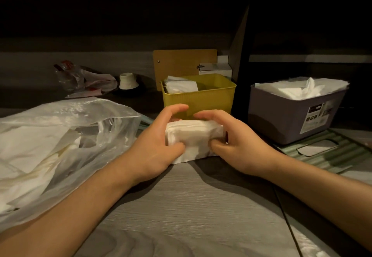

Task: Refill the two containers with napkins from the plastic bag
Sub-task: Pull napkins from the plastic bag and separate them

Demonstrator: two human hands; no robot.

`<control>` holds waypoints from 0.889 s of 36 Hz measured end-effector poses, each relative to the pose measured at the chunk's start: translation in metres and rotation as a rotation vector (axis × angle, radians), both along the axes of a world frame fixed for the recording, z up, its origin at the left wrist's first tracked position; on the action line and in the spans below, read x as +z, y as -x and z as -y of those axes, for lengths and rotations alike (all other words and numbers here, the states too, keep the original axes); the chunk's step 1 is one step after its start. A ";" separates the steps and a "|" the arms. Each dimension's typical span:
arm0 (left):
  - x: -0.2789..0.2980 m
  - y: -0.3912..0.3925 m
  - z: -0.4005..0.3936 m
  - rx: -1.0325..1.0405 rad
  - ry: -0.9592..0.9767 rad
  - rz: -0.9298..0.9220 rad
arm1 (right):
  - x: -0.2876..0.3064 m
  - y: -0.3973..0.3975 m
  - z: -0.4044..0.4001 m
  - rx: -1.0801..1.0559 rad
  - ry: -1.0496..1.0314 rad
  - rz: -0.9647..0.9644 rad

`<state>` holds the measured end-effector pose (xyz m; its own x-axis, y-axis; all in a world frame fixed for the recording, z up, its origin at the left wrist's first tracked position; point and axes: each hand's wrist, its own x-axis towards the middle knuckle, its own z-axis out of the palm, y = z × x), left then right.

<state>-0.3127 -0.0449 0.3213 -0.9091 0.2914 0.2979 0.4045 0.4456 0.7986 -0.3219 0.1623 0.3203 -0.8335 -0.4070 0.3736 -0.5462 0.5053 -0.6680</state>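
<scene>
hands: left [155, 146], right [237, 146] grip napkin stack [193, 138] | stack: white, thick, bulging

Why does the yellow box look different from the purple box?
The yellow box is mostly empty, with only a few napkins in its left end; the purple box is filled past its rim. The yellow box has ribbed walls and no label; the purple box has smooth walls with a sticker. The yellow box looks smaller. Both are open-topped and stand upright on the table.
</scene>
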 end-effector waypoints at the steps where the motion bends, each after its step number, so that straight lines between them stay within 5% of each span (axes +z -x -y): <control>1: 0.001 0.000 0.000 0.017 -0.015 -0.027 | 0.000 0.000 0.000 0.000 0.019 -0.018; 12: 0.000 0.003 0.002 0.033 0.074 0.042 | 0.000 -0.002 0.003 0.031 0.003 0.087; 20: 0.008 0.000 0.004 0.016 0.077 0.101 | 0.004 0.002 -0.002 0.040 0.436 0.231; 27: 0.002 0.000 0.006 0.020 -0.055 0.039 | 0.000 0.003 -0.001 0.049 0.233 0.251; 32: 0.002 -0.001 0.002 0.057 -0.121 0.018 | -0.002 0.002 -0.002 -0.013 0.292 0.222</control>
<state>-0.3117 -0.0465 0.3231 -0.9286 0.2024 0.3109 0.3663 0.3674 0.8549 -0.3234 0.1643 0.3181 -0.9118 -0.2985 0.2820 -0.3664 0.2815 -0.8868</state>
